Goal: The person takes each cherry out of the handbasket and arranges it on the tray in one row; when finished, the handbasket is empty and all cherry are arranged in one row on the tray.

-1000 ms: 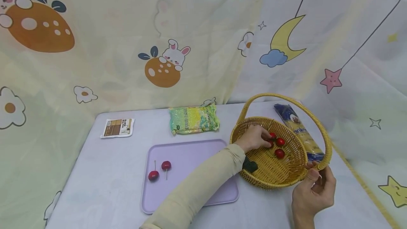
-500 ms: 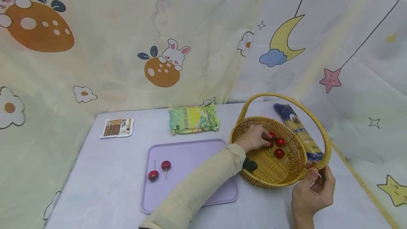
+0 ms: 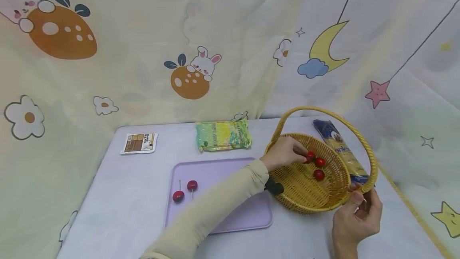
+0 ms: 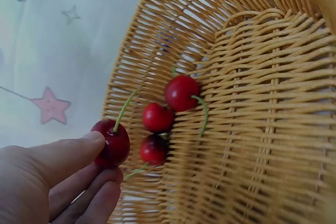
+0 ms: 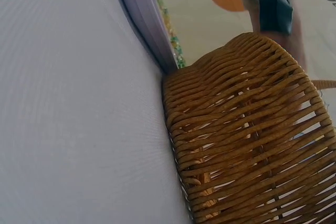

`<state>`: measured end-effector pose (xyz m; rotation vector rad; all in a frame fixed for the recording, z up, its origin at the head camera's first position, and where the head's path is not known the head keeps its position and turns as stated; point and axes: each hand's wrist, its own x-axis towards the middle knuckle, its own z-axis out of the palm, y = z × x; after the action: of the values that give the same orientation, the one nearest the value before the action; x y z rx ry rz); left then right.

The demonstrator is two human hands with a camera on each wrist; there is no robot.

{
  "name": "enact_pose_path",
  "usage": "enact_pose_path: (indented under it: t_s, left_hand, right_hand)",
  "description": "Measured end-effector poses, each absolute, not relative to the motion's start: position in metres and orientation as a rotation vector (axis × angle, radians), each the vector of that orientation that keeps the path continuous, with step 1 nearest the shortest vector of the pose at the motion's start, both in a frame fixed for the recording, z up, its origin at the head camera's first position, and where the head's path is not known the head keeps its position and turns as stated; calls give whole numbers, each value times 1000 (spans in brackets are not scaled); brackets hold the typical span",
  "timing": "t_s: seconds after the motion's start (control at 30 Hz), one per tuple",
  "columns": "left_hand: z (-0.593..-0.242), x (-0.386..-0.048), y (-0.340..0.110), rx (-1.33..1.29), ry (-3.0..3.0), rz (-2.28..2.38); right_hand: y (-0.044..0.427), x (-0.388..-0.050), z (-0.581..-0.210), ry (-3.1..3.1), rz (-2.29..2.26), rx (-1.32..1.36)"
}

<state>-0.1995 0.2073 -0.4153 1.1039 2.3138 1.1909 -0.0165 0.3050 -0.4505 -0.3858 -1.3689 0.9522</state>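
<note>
In the head view my left hand (image 3: 284, 153) reaches into a yellow wicker basket (image 3: 305, 191). Its thumb and fingers pinch a dark red cherry (image 4: 118, 150) with a green stem, seen close up in the left wrist view. Three more cherries lie against the basket's inner wall; the nearest to the base weave is a round red cherry (image 4: 182, 93). My right hand (image 3: 355, 221) grips the basket's rim where the arched handle meets it. The right wrist view shows the basket's woven outside but not that hand's fingers.
A lilac tray (image 3: 223, 223) left of the basket holds two stemmed cherries (image 3: 178, 196). Behind it lies a green-yellow packet (image 3: 223, 135), with a small brown-white packet (image 3: 140, 143) farther left. A blue-gold bag (image 3: 341, 147) lies behind the basket, near a patterned cloth backdrop (image 3: 244, 71).
My left hand has drawn slightly up and left within the basket, with the pinched cherry. The head view has shifted a little; my right hand keeps its grip on the basket.
</note>
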Motion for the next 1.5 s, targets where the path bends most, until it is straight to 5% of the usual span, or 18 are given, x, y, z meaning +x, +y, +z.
enact_pose_path:
  t_s: [0.7,1.5]
  left_hand:
    - [-391,-189,54,1085,2277,1295]
    - [-440,-188,-80,999,2475,1091]
  right_hand:
    - [305,-21,-448,-1392,933,-463]
    - [308,-16,-460,-1463,983,-768]
